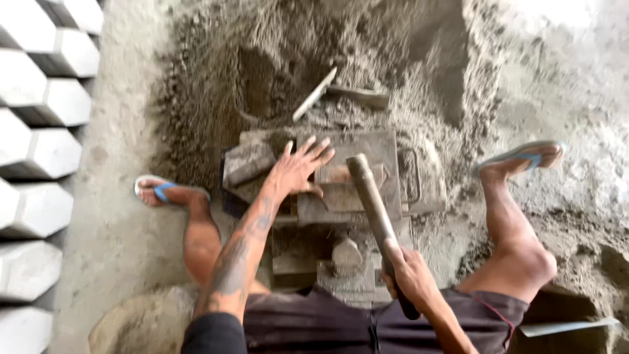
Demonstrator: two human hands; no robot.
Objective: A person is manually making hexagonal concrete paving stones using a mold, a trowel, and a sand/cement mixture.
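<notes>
On the metal mould's (367, 147) top, the left hand (298, 169) lies flat, fingers spread, gripping nothing. The right hand (409, 272) is closed round a thick, gritty cylindrical tamper (370, 193).

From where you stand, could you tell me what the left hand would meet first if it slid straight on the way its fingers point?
The left hand lies flat on the metal mould, fingers pointing up and right. Going on, it would probably first meet the flat trowel in the sand pile, though depth is unclear.
</notes>
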